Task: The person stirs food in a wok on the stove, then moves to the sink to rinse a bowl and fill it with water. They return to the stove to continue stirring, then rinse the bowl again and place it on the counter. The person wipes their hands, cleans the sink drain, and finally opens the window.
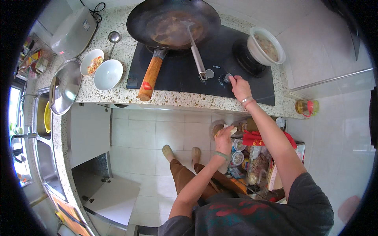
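Note:
My right hand [239,87] reaches up to the black stove top [177,76], its fingers closed on the right round knob [226,78]. My left hand [224,137] is lower, below the counter edge, holding a small pale object [231,129] that I cannot identify. A large dark wok [173,21] with a wooden handle [151,76] sits on the left burner, with brown liquid in it and a metal spatula [195,45] resting inside. A white pot of food [267,45] stands on the right burner.
On the speckled counter [118,92] stand an empty white bowl [108,74], a small bowl of chopped food [91,62], a ladle [113,39], a metal lid [66,86] and a white rice cooker [73,33]. A sink [41,129] lies at left. Jars and packets crowd the floor [252,157] at right.

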A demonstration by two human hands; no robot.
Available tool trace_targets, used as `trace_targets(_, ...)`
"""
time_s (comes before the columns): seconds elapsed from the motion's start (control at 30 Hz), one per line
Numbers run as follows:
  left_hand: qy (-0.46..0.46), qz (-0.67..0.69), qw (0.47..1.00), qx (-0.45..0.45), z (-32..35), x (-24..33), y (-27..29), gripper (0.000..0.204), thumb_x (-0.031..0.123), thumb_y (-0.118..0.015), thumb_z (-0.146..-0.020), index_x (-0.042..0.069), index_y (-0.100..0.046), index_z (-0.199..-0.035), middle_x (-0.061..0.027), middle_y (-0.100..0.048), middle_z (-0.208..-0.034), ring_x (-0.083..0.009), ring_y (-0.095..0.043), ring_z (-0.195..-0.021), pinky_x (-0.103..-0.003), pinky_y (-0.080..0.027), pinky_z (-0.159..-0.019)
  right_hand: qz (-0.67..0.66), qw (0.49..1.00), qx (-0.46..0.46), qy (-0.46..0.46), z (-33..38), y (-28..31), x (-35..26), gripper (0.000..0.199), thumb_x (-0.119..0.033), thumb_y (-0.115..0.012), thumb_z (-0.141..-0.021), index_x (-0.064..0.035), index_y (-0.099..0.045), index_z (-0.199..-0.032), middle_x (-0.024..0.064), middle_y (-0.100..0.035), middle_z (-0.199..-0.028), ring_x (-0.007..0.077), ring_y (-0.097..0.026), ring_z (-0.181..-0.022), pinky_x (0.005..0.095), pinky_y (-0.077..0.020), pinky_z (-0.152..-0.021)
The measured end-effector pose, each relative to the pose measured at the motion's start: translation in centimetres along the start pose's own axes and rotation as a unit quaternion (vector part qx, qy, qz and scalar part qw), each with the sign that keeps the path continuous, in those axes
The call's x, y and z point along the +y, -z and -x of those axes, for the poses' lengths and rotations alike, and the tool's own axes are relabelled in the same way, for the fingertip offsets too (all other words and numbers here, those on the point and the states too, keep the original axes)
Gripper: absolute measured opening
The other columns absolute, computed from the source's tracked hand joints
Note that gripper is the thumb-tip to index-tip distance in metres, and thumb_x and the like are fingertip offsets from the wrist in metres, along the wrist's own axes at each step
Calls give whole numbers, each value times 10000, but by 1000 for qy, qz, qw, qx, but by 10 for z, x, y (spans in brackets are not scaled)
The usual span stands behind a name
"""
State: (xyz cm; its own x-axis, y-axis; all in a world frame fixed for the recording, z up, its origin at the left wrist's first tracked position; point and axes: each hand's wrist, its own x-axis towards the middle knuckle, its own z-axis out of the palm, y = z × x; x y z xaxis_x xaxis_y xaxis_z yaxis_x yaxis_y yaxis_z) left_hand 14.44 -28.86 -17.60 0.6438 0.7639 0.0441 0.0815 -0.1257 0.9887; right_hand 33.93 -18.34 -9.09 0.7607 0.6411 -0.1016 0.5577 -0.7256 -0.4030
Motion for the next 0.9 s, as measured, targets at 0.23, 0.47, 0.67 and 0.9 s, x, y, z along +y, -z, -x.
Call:
trace_targets(0.23, 81, 64, 995, 3, 21, -13, 33, 344, -29, -484, -864, 88, -609, -1163, -205, -623, -1079, -360, -582, -1002, -393, -460, -870, 265, 964, -31, 5, -14, -12, -42, 508, -450, -377, -956, -16, -641, -968, 199, -667, -958, 371, -644, -902, 440, -516, -767)
trace_targets(0.47, 114, 61, 992, 16, 32, -11, 57, 297, -6, -496, -854, 60, -626, -1112, -190, -634, -1023, -366, -575, -969, -413, -454, -866, 286, 958, -20, 6, -15, -20, -39, 479, -410, -386, -959, -10, -649, -961, 208, -661, -985, 376, -635, -939, 441, -512, -803)
trace_targets(0.67, 129, 57, 990, 12, 40, -14, 57, 290, -2, -507, -852, 59, -628, -1108, -186, -637, -1012, -362, -577, -967, -417, -455, -855, 276, 961, -24, 13, -16, -24, -37, 447, -390, -413, -954, -3, -637, -954, 233, -657, -955, 391, -634, -919, 457, -511, -786)
trace_targets(0.9, 117, 71, 991, -4, 47, -21, 49, 291, 68, -511, -900, 107, -614, -1170, -209, -621, -1068, -346, -587, -1001, -379, -470, -863, 276, 956, -36, 89, -19, -22, -18, 377, -359, -427, -955, -16, -579, -989, 238, -651, -898, 389, -634, -859, 471, -502, -722)
